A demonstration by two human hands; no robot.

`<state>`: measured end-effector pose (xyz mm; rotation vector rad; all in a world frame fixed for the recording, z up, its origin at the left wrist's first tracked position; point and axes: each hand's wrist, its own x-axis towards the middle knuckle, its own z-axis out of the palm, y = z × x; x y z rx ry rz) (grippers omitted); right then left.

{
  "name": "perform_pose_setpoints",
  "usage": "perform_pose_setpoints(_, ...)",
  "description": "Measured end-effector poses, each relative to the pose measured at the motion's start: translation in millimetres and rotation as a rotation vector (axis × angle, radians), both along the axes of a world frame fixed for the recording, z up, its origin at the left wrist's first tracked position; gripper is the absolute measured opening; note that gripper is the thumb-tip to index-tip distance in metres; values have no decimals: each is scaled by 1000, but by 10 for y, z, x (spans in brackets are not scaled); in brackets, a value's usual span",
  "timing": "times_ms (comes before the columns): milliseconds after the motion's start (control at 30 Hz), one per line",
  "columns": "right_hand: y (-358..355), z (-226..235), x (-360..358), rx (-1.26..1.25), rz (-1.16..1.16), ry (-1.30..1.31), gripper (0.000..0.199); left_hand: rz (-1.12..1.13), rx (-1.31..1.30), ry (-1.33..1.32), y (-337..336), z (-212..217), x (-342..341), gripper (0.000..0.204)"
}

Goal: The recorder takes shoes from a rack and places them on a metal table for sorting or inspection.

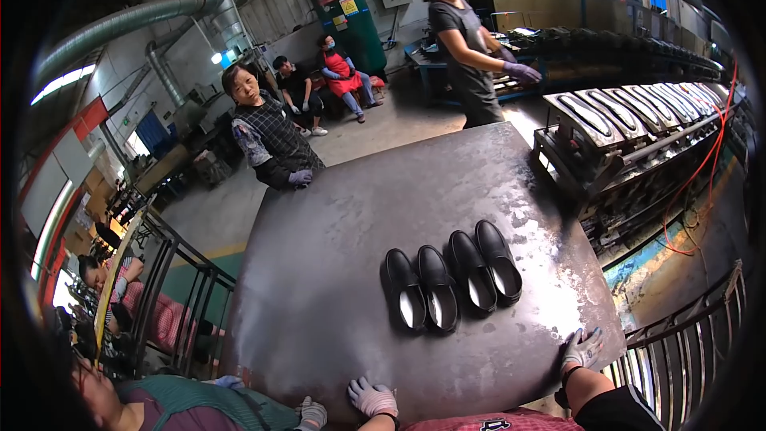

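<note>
Two pairs of black slip-on shoes [452, 279] stand in a row on the dark metal table [335, 215], toes pointing away from me and pale insoles showing. My left hand [371, 397], in a whitish work glove, lies flat at the table's near edge with its fingers spread and nothing in it. Over by the near right corner my right hand [582, 349], gloved in grey-white, rests on the tabletop with fingers apart, also holding nothing. Both hands are apart from the shoes; the right one is nearer to them.
To the right runs a machine line carrying metal shoe-shaped moulds [630, 116], with an orange hose [702, 168] hanging beside it. Co-workers stand at the table's far left corner, behind it and at my left. A barred metal railing [686, 351] borders the right side.
</note>
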<state>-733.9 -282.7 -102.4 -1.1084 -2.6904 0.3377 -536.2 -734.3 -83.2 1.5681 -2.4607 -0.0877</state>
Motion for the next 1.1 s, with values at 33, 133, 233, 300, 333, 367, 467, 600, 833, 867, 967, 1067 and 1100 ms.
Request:
perform_pose_setpoints(33, -9, -40, -7, 78, 30, 12, 58, 1, -2, 1, -13, -7, 22, 43)
perform_pose_setpoints(133, -7, -91, 6, 95, 113, -49, 51, -1, -11, -9, -24, 1, 48, 43)
perform_pose_setpoints(233, -33, -60, 8, 101, 164, -102, 49, 19, 51, -17, -39, 71, 84, 44)
perform_pose_setpoints(300, -44, -56, 24, 100, 179, -137, 49, 19, 84, -52, -64, 97, 84, 46)
perform_pose_setpoints(333, -44, -36, 35, 106, 184, -155, 49, 7, 82, -55, -57, 122, 69, 46)
perform_pose_setpoints(367, -35, -24, 28, 102, 167, -161, 49, -1, 67, -53, -36, 155, 39, 45)
perform_pose_setpoints(467, -109, 240, 44, -19, 159, -165, 50, -72, 42, -75, 5, 167, 37, 46)
perform_pose_setpoints(600, -115, 211, -78, -110, 151, -81, 53, -160, 76, -166, 52, 251, 126, 63)
perform_pose_setpoints(833, -73, 105, 4, 22, 91, 129, 51, -160, 128, -162, 47, 230, 72, 71)
perform_pose_setpoints(867, -61, 105, 2, 13, 91, 122, 51, -167, 110, -170, 36, 195, 56, 70)
perform_pose_setpoints(967, -94, 84, 47, 24, 93, 112, 51, -201, 86, -252, -79, 65, 144, 67)
perform_pose_setpoints(1067, -134, 72, 60, 29, 104, 135, 50, -217, 76, -311, -107, 40, 166, 66)
perform_pose_setpoints(1100, -136, 79, 54, 28, 101, 131, 50, -204, 77, -292, -104, 49, 168, 65)
